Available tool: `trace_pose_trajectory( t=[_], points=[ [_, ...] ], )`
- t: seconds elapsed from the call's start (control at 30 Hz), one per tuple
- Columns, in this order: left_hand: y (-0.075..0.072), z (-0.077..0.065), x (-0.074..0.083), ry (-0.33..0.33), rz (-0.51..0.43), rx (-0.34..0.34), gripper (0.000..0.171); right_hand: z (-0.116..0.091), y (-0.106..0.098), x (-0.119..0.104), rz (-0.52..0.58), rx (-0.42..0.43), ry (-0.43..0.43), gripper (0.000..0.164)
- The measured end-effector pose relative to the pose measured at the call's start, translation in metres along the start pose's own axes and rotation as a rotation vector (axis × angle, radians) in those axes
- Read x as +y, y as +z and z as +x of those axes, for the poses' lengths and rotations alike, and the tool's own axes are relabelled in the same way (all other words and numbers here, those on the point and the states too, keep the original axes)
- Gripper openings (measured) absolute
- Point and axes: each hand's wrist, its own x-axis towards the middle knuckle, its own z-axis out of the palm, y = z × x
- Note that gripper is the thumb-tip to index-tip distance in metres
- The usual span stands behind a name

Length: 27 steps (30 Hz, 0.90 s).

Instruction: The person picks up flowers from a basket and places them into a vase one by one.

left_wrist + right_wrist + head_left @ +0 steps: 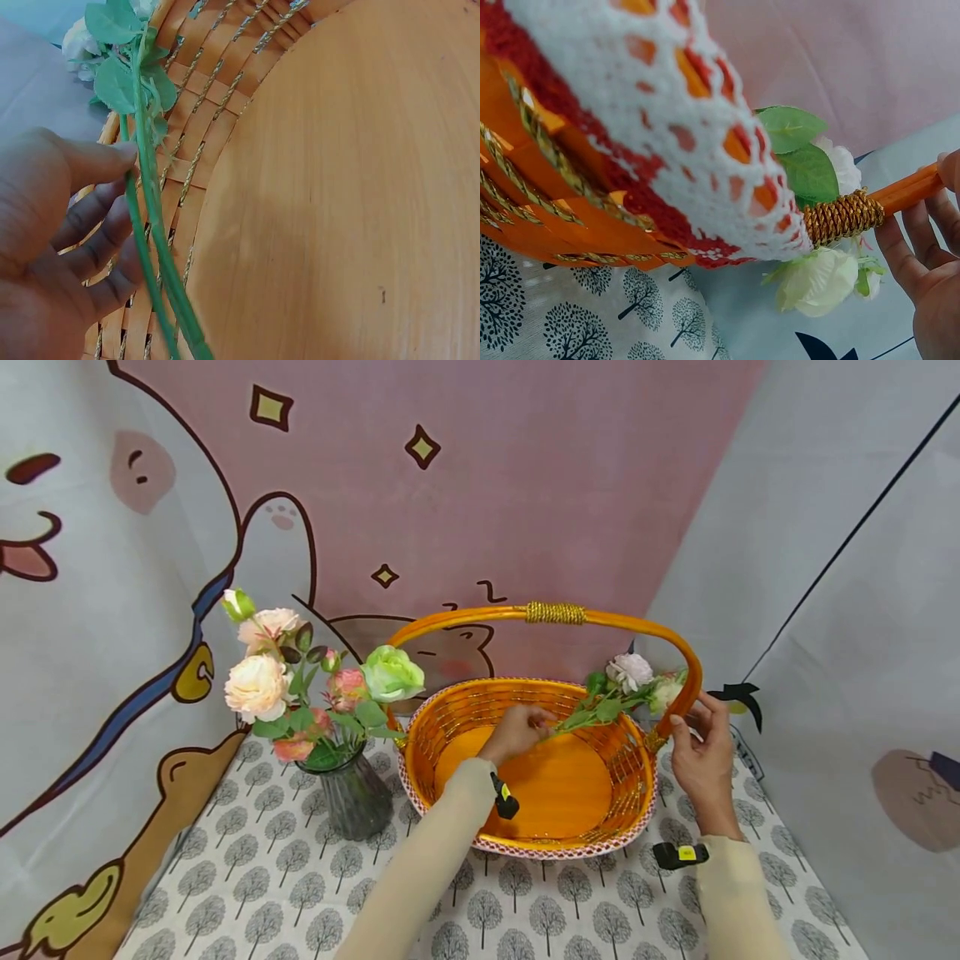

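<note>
My left hand reaches over an orange woven basket and pinches thin green artificial flower stems between thumb and fingertips. The stems slant up to the right, with leaves along them. Their blooms, a pale pink one and a whitish-green one, overlap the basket's right rim near the handle. My right hand grips the lower right part of the orange basket handle, just above its gold cord wrapping. Lace trim edges the rim.
Left of the basket stands a dark ribbed glass vase of peach, pink and green flowers. A tree-print cloth covers the table. Behind hangs a cartoon-print curtain, with a pale curtain on the right.
</note>
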Motion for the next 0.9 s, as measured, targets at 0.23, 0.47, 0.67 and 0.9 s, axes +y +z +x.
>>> trace_pose_trajectory(
  t=[0.23, 0.47, 0.67, 0.9],
  points=[
    [0.0005, -0.0012, -0.0003, -0.01, 0.032, -0.043, 0.022, 0.0001, 0.0002, -0.0005, -0.008, 0.002, 0.013, 0.052],
    [0.0021, -0.0046, 0.0051, -0.035, 0.011, -0.066, 0.023, 0.0003, -0.0004, 0.0003, 0.004, 0.005, 0.003, 0.051],
    [0.0006, -0.006, 0.0067, -0.046, 0.014, -0.064, 0.029, -0.0006, -0.0001, -0.0005, 0.011, 0.006, 0.007, 0.052],
    [-0.006, -0.0068, 0.008, -0.01, -0.061, -0.033, 0.023, 0.0001, -0.0001, -0.0008, 0.002, 0.004, 0.0, 0.052]
  ],
)
